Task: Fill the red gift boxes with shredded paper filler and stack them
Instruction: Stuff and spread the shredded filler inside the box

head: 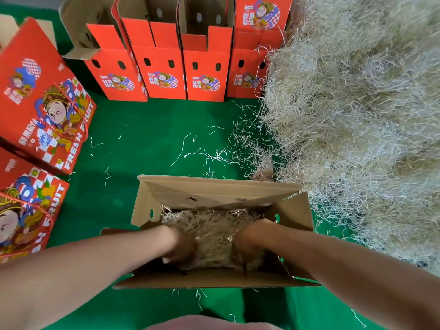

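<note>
Pale shredded paper filler (214, 229) lining open brown cardboard box (214, 186); left hand (181, 246), right hand (246, 241) buried, fingers' state untellable; four upright red boxes (162, 67) unfilled.

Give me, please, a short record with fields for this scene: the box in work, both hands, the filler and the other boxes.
box in work: open brown cardboard gift box, flaps up, pale shredded paper filler inside
left hand: inside the box, on the filler; finger pose unclear
right hand: inside the box, partly buried; finger pose unclear
supply: large pile of pale shredded paper, right of the box
back row: four open red cardboard boxes
left side: two closed red printed boxes
surface: green mat, loose strands
</note>
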